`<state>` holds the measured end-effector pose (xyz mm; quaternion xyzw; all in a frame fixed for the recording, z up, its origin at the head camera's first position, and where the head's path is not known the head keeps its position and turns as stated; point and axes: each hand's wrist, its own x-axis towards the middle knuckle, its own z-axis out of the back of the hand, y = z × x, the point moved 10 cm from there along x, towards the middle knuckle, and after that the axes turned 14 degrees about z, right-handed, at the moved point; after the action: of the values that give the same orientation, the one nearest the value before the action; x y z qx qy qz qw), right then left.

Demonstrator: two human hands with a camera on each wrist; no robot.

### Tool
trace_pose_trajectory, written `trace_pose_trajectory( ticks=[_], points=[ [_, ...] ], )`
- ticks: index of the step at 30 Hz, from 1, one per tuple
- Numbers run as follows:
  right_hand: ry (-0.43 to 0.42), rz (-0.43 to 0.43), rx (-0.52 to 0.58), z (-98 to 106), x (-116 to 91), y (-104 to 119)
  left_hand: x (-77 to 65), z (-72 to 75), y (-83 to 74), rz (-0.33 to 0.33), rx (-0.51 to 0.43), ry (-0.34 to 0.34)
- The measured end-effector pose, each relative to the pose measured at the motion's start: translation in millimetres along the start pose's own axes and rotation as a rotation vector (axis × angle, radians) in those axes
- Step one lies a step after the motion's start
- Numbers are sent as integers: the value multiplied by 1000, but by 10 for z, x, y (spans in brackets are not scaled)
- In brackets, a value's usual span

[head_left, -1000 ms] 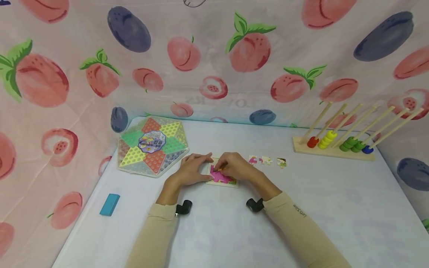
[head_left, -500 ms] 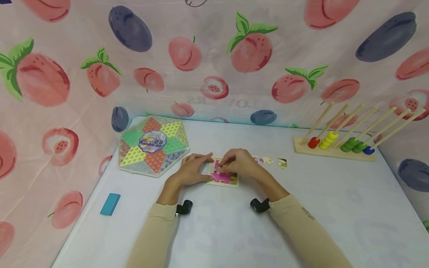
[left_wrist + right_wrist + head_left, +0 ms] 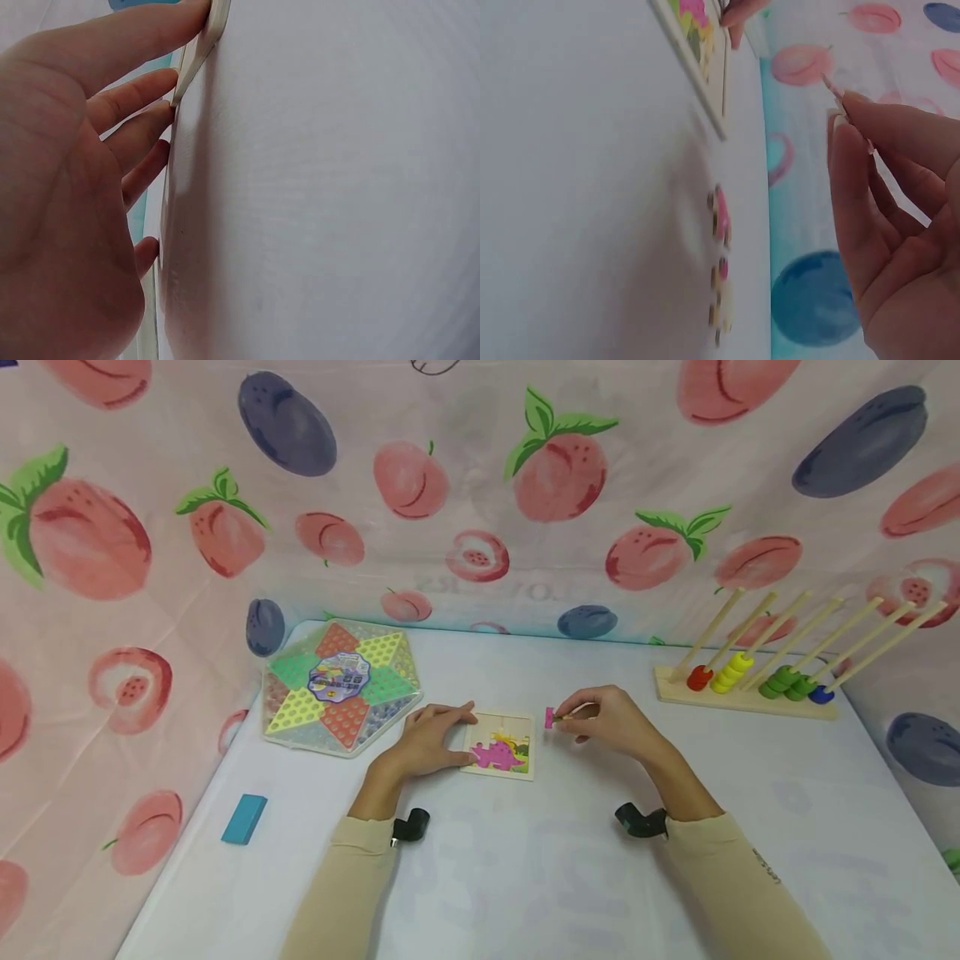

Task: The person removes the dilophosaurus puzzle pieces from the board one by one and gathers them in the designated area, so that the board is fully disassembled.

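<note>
A small wooden jigsaw puzzle board (image 3: 529,745) with a pink dinosaur picture lies mid-table, its upper part showing bare wood. My left hand (image 3: 429,742) rests at its left side, thumb and fingertips spread along the edge; the left wrist view shows the long fingers (image 3: 139,139) fairly straight at the board's rim. To the right of the board, my right hand (image 3: 611,720) pinches a pink puzzle piece (image 3: 550,718) between thumb and index finger. In the right wrist view that piece (image 3: 831,86) appears edge-on, above the table. Loose puzzle pieces (image 3: 720,216) lie below this hand.
A star-patterned marble board game (image 3: 342,685) lies at the back left. A blue block (image 3: 244,819) sits near the left edge. At the back right stands a wooden bead-counting rack (image 3: 742,697) with upright rods. Fruit-patterned cloth (image 3: 480,477) hangs behind.
My right hand has lifted a pink piece out of the puzzle board and moved right with it, baring wood in the board's upper part. The left hand stays in place.
</note>
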<state>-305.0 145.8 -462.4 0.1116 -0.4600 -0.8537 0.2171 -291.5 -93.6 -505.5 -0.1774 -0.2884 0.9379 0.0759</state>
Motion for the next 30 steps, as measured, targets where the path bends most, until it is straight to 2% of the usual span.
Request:
trace_pose_trajectory(
  ticks=[4,9,12,23,30],
  points=[
    [18,-56,21,21,-123,-162,-5,12,3,3,-6,3],
    [23,-65,7,-39,-191,-266,-6,10,15,7,-6,5],
    [10,-69,-25,-79,-188,-303,-9,10,14,5,-14,5],
    [-82,-167,-130,-106,-214,-448,9,-13,13,11,-7,6],
    [-102,-214,-129,-127,-216,-498,5,0,-3,9,-14,5]
  ],
)
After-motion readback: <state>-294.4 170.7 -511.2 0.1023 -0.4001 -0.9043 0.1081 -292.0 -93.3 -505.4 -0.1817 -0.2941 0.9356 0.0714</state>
